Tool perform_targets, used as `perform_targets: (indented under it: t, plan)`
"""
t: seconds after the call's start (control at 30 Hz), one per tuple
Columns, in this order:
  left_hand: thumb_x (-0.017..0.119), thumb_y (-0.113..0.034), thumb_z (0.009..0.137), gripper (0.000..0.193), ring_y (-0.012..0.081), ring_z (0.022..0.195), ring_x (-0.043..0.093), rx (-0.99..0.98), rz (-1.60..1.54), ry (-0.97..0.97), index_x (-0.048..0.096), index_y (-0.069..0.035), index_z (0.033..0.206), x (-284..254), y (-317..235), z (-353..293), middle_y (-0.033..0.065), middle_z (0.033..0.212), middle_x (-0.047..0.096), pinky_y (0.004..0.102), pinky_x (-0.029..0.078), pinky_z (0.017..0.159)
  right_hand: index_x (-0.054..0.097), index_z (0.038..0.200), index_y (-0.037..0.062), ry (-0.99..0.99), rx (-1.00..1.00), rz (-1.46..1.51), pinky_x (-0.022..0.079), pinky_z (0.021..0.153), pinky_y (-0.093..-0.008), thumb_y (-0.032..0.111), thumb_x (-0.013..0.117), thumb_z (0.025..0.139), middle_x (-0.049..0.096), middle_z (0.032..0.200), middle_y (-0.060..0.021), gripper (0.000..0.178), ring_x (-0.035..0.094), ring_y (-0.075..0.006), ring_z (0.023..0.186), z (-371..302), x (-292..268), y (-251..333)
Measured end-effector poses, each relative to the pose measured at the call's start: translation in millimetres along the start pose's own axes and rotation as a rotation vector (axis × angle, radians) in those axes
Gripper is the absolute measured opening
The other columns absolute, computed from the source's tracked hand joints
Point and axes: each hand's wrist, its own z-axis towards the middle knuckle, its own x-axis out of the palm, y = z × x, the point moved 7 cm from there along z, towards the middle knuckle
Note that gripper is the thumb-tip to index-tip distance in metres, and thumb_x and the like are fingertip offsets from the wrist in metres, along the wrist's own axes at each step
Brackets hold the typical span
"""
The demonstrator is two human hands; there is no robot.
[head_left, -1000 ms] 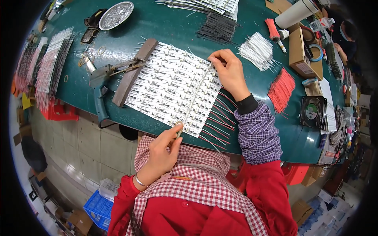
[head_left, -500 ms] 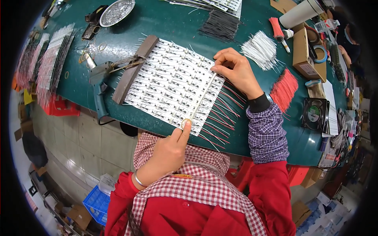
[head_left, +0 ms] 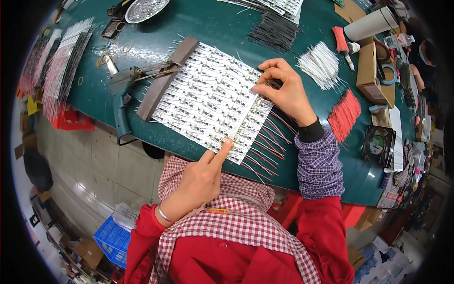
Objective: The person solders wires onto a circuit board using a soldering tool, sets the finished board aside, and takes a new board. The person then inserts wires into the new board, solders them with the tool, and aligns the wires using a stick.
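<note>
In front of me lies a white panel of small circuit boards [head_left: 198,97], with short wires across it. Red and white wires [head_left: 265,156] stick out past its right edge. My left hand [head_left: 196,180] presses its outstretched index finger on the near end of a pale strip [head_left: 243,118] across the panel; a yellowish rubber band [head_left: 226,140] rings that fingertip. At the strip's far end my right hand [head_left: 288,92] brings thumb and index finger together in a pinch; what is between them is too small to make out. A dark bar [head_left: 168,80] lies over the panel's left edge.
A soldering gun [head_left: 122,90] leans its tip on the bar. Wire bundles lie beyond and right: black [head_left: 274,32], white [head_left: 319,65], red [head_left: 344,116]. A metal dish [head_left: 144,10] stands at the back left, a black fan [head_left: 378,144] and cardboard box [head_left: 371,75] at right.
The whole view has shifted slightly. My right hand's fingers have spread and lifted a little around the pinch. My left fingertip stays at the strip's near end.
</note>
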Motion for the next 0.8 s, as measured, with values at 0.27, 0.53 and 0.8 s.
perform_targets:
  t: [0.27,0.53,0.8]
  plan:
    - [0.061,0.006,0.073,0.096,0.0374,0.064,0.061,-0.145,0.127,0.385,0.018,0.000,0.158,9,2,16,0.0208,0.089,0.057,0.0444,0.051,0.056,0.072,0.080,0.0049,0.012,-0.058,-0.165,0.044,0.096,-0.0369,0.014,0.085,0.072,0.058,0.128,-0.0088,0.018,0.048,-0.0274,0.116,-7,5,5]
    - [0.062,0.005,0.067,0.101,0.0406,0.060,0.061,-0.093,0.177,0.518,0.012,0.011,0.155,12,-6,28,0.0248,0.076,0.061,0.0482,0.050,0.055,0.067,0.078,0.0057,0.003,-0.084,-0.206,0.043,0.097,-0.0393,0.009,0.083,0.072,0.058,0.127,-0.0097,0.018,0.047,-0.0304,0.113,-11,9,12]
    - [0.054,0.011,0.080,0.075,0.0338,0.065,0.066,-0.016,-0.247,0.139,0.033,0.006,0.152,-6,8,7,0.0246,0.083,0.066,0.0421,0.054,0.064,0.073,0.108,0.0056,-0.210,0.090,0.420,0.046,0.098,-0.0342,0.014,0.068,0.094,0.058,0.138,-0.0090,0.017,0.056,-0.0158,0.117,-16,-18,-24]
